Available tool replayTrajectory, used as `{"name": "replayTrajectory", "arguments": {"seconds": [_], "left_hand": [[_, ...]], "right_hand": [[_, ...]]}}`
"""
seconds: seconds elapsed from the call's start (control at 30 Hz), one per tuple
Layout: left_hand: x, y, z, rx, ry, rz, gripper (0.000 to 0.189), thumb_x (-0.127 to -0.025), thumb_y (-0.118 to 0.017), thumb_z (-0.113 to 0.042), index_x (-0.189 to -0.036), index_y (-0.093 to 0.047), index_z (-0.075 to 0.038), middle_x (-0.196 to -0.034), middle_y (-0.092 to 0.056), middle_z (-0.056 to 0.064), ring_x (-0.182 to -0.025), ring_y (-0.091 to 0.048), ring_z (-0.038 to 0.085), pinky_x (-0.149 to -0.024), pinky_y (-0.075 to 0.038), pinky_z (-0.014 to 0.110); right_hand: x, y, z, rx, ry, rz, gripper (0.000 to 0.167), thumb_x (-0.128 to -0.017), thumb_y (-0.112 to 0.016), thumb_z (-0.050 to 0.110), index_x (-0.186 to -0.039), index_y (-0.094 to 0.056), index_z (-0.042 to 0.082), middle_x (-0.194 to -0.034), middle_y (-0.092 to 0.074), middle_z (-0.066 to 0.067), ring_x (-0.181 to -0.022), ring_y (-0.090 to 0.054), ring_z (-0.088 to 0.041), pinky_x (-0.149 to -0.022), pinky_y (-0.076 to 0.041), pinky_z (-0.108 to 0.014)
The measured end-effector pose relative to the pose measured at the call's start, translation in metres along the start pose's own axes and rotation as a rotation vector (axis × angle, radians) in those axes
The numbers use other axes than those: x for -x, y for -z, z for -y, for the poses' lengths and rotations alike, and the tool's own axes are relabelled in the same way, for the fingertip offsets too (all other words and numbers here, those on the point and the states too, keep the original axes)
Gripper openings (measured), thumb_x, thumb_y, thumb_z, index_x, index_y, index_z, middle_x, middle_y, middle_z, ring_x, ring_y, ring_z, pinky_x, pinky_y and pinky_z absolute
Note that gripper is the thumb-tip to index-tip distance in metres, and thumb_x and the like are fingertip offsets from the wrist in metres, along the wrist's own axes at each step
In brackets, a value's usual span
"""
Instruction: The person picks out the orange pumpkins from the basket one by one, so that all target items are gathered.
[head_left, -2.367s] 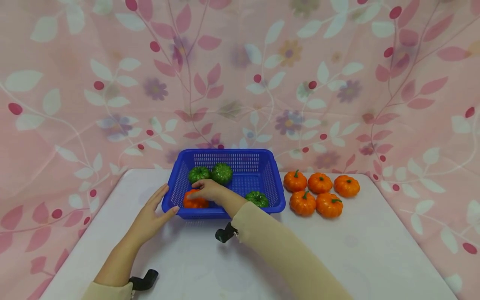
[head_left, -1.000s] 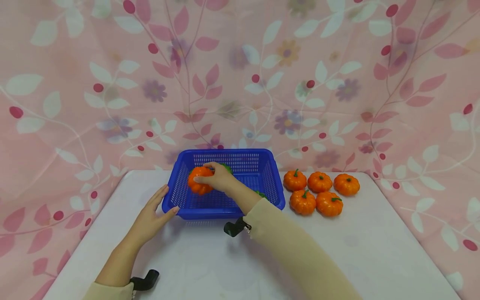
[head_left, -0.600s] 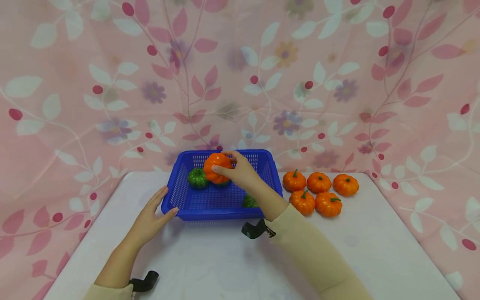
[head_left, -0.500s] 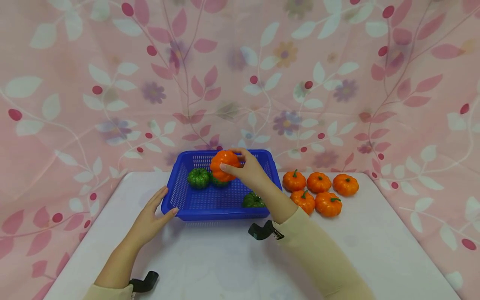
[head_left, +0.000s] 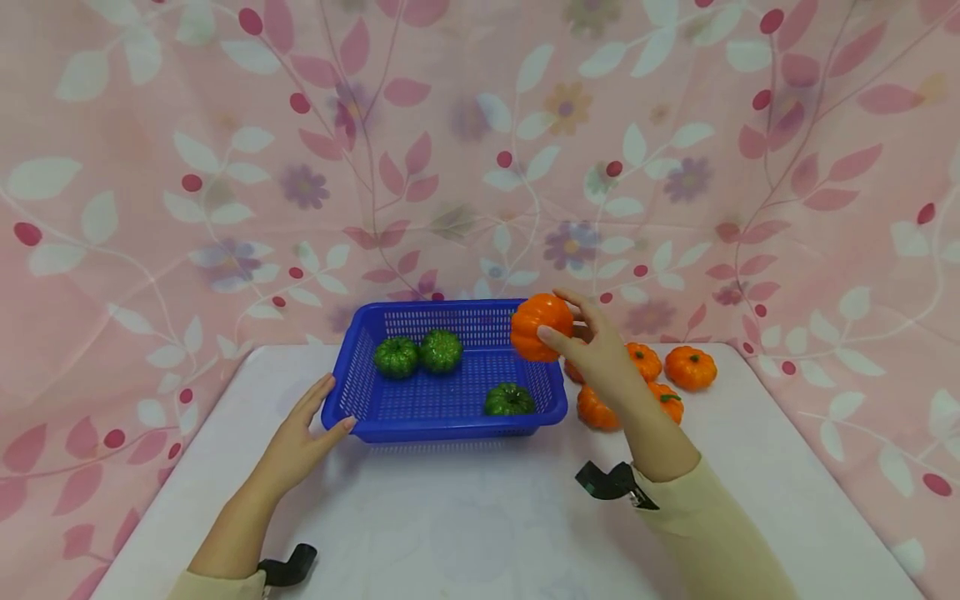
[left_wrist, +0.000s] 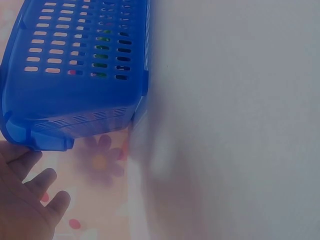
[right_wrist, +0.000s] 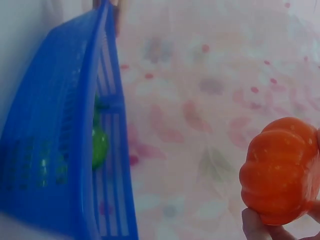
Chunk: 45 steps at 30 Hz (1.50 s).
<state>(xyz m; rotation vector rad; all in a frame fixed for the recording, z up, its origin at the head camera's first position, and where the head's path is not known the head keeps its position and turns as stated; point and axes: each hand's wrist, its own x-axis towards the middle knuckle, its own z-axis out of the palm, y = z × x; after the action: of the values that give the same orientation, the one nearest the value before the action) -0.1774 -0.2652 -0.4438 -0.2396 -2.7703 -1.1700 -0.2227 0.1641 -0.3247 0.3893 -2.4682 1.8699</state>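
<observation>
My right hand (head_left: 600, 354) grips a small orange pumpkin (head_left: 542, 327) and holds it up over the right rim of the blue plastic basket (head_left: 442, 431). In the right wrist view the ribbed orange pumpkin (right_wrist: 280, 170) sits between fingers and thumb, clear of the basket wall. My left hand (head_left: 300, 437) touches the basket's left side with fingers extended. The left wrist view shows those fingertips at the basket's rim (left_wrist: 37, 140). Inside the basket lie a green pumpkin (head_left: 396, 357), a second green pumpkin (head_left: 441, 352) beside it, and a third green pumpkin (head_left: 509, 399) at front right.
Several orange pumpkins (head_left: 691, 368) stand on the white table (head_left: 450, 517) right of the basket, some partly hidden behind my right hand. A pink floral cloth (head_left: 450, 167) hangs behind the table. Black wrist devices (head_left: 617, 483) sit on both arms.
My right hand has taken the orange pumpkin from the basket's front left, lifted it and carried it rightward to the right rim. The left hand has stayed at the basket's left side.
</observation>
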Motion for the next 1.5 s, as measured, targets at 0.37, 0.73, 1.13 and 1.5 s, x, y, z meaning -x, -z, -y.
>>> {"name": "replayTrajectory", "arguments": {"seconds": [0.37,0.73,1.13,1.5], "left_hand": [[0.0,0.0,-0.002,0.002,0.0,0.002,0.083,-0.096,-0.066,-0.043,-0.159,-0.025,-0.006,-0.165,-0.02,0.015,-0.147,-0.021,0.046,-0.111,-0.024,0.071],[0.0,0.0,-0.003,0.008,0.008,0.006,0.083,-0.096,-0.066,-0.042,-0.159,-0.025,-0.006,-0.165,-0.019,0.014,-0.147,-0.021,0.046,-0.112,-0.024,0.069],[0.0,0.003,-0.002,-0.009,0.009,-0.001,0.083,-0.096,-0.066,-0.042,-0.159,-0.025,-0.007,-0.165,-0.02,0.013,-0.148,-0.021,0.046,-0.111,-0.024,0.07],[0.0,0.001,-0.001,-0.002,0.012,0.005,0.083,-0.096,-0.066,-0.042,-0.159,-0.024,-0.007,-0.166,-0.019,0.013,-0.148,-0.021,0.045,-0.112,-0.024,0.069]], "right_hand": [[0.041,0.067,-0.02,0.101,0.099,-0.214,0.058,-0.1,-0.063,0.027,-0.152,-0.039,0.017,-0.135,-0.052,-0.009,-0.114,-0.056,-0.014,-0.089,-0.051,-0.016],[0.065,0.118,-0.066,0.073,0.06,-0.245,0.061,-0.101,-0.06,0.02,-0.154,-0.029,0.021,-0.139,-0.041,-0.007,-0.109,-0.057,-0.003,-0.085,-0.049,-0.008],[0.082,0.164,-0.107,0.035,-0.025,-0.31,0.052,-0.096,-0.068,0.013,-0.139,-0.041,0.027,-0.12,-0.046,0.012,-0.097,-0.06,0.009,-0.078,-0.048,-0.004],[0.088,0.186,-0.138,0.235,-0.232,-0.281,0.07,-0.098,-0.066,0.033,-0.154,-0.027,0.017,-0.137,-0.034,-0.015,-0.106,-0.046,-0.009,-0.078,-0.05,-0.008]]}}
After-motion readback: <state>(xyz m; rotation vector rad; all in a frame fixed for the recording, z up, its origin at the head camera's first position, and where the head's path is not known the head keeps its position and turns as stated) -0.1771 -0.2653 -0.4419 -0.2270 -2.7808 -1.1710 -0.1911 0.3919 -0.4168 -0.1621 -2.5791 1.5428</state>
